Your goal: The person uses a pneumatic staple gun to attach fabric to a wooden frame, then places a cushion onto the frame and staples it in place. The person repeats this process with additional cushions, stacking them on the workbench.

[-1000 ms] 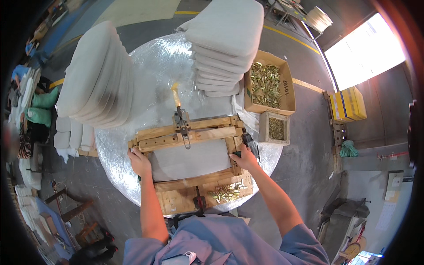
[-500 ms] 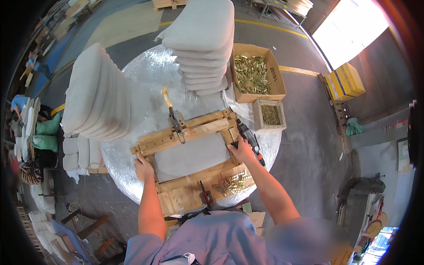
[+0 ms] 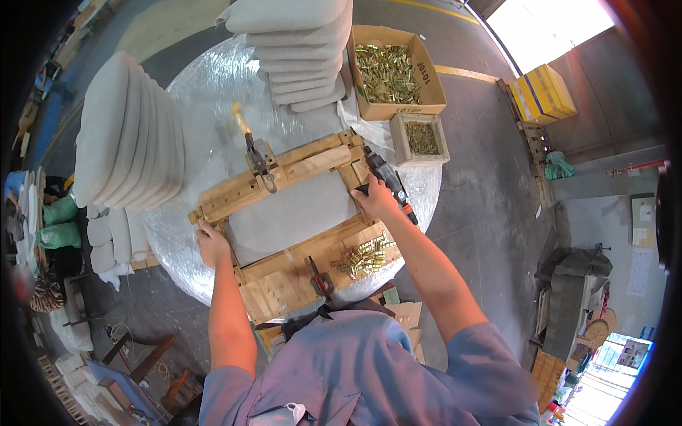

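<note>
A wooden clamping jig (image 3: 302, 167) lies on the round, plastic-wrapped table (image 3: 206, 85) in front of me, with a grey padded cushion panel (image 3: 291, 216) inside it. My left hand (image 3: 213, 246) is closed round the jig's left end, thumb on top. At the right end, my right hand (image 3: 378, 199) is closed on a black power driver (image 3: 387, 177), whose body lies slanted along the hand's outer side; its grip is mostly hidden by the fingers. One toggle clamp (image 3: 261, 163) with a yellow handle sits on the far rail, another toggle clamp (image 3: 320, 282) on the near board. Brass-coloured metal fittings (image 3: 364, 257) lie heaped beside it.
Stacked grey cushions (image 3: 302, 53) stand at the table's back, and more cushions (image 3: 128, 135) at the left. A cardboard box (image 3: 435, 85) of metal fittings and a smaller box (image 3: 442, 145) of small hardware sit back right. A yellow carton (image 3: 545, 94) rests on a pallet.
My view has shifted, so the table and jig appear higher and slightly further left. Both hands keep their places at the jig's ends, and the driver stays with the right hand.
</note>
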Demonstrator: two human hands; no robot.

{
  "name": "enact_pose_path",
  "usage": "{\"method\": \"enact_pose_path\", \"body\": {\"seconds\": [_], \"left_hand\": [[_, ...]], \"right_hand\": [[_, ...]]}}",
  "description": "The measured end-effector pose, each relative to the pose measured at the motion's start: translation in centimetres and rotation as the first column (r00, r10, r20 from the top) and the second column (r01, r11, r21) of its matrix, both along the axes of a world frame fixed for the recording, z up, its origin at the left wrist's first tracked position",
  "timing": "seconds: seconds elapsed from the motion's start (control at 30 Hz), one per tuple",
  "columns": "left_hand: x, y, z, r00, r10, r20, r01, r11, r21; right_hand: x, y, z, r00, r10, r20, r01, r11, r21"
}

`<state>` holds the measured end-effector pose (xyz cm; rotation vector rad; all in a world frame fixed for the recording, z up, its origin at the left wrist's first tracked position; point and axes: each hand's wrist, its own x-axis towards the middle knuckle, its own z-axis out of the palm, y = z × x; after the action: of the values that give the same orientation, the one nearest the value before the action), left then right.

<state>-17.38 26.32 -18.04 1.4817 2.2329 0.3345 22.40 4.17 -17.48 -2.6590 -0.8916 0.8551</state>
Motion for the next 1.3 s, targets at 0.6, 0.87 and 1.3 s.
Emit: {"method": "enact_pose_path", "body": {"seconds": [0.6,0.87,1.3], "left_hand": [[0.1,0.4,0.2,1.0,-0.001,-0.021,0.0,0.999,-0.038],[0.3,0.3,0.2,1.0,0.0,-0.023,-0.001,1.0,-0.014],[-0.1,0.4,-0.2,1.0,-0.005,-0.017,0.005,1.0,-0.024]], "right_hand": [[0.1,-0.5,-0.8,1.0,0.004,0.009,-0.005,0.999,0.049],[0.3,-0.5,-0.3,1.0,-0.001,0.001,0.001,0.999,0.042],[0.5,-0.6,-0.2,0.999,0.011,-0.032,-0.009,0.998,0.056]]}}
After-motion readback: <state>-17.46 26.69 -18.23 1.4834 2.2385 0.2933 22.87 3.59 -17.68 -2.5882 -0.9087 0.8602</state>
